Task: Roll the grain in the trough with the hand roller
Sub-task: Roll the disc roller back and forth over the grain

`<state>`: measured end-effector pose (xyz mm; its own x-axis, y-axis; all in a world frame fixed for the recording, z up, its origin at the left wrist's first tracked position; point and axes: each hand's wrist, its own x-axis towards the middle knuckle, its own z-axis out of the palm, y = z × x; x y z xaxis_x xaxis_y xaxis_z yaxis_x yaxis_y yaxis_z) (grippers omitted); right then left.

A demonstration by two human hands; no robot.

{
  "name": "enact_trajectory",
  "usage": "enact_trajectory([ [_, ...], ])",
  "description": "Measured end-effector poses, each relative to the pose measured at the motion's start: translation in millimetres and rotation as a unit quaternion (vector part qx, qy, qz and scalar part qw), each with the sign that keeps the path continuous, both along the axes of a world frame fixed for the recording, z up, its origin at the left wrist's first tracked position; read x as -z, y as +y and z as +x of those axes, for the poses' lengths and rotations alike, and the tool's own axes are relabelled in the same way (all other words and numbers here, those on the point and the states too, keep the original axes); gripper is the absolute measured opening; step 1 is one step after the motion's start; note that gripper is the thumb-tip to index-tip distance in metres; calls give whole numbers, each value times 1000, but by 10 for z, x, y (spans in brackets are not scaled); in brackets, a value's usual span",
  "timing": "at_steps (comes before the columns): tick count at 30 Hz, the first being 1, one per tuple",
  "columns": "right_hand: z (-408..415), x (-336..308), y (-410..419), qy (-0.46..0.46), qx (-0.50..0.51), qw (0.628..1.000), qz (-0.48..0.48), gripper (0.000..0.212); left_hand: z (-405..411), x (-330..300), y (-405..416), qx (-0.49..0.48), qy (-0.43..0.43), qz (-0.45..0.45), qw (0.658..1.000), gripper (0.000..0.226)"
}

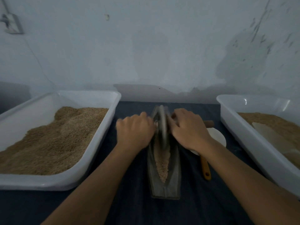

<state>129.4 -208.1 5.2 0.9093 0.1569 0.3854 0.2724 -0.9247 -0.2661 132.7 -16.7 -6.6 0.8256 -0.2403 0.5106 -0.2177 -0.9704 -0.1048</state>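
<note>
Grey trough [175, 172], tan grain [162, 164], white tubs [90, 143], dark blue cloth [129, 200], orange handle [205, 168]

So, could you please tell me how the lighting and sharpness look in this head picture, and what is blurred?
Head view: dim and bluish overall; the roller and the left hand are smeared by motion, the right hand less so; grain in the trough stays fairly sharp; the wide lens bows the left tray and the right tray outward.

Both hands, left [134, 130] and right [188, 129], grip roller [162, 125] in grain-filled trough [176, 172].
</note>
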Motion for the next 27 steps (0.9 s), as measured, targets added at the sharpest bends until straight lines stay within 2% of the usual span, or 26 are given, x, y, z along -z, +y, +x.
enact_trajectory([
  [4, -224, -220, -87, -5, -15, 999, -44, 38, -358, 77, 188, 3, -25, 32, 999, 29],
  [8, -246, -285, -281, -28, 54, 982, -177, 57, -605, 67, 227, 33, -30, 66, 997, 20],
  [11, -198, -190, -280, -19, 47, 975, -218, 60, -479, 68, 248, 62, -64, 89, 992, 32],
  [13, -73, -177, -295, -7, 46, 972, -231, 54, -303, 63, 209, 53, -67, 109, 990, 42],
  [14, 23, -170, -309, 1, 50, 970, -236, 48, -208, 31, 177, 46, -55, 112, 991, 38],
  [15, 139, -165, -330, 14, 56, 969, -239, 45, -84, 13, 144, 44, -35, 103, 993, 31],
  [17, 374, -140, -367, 63, 82, 975, -194, 57, 213, -57, 76, 14, 31, 65, 997, 19],
  [21, 622, -81, -408, 124, 146, 980, -62, 49, 642, -282, -44, -21, 85, 46, 995, 48],
  [23, 541, -19, -419, 95, 158, 982, -45, 47, 576, -284, -88, -18, 68, 63, 996, 54],
  [27, 54, 147, -318, -102, 166, 977, -86, 51, 8, -74, 57, 30, -44, 61, 997, 39],
])
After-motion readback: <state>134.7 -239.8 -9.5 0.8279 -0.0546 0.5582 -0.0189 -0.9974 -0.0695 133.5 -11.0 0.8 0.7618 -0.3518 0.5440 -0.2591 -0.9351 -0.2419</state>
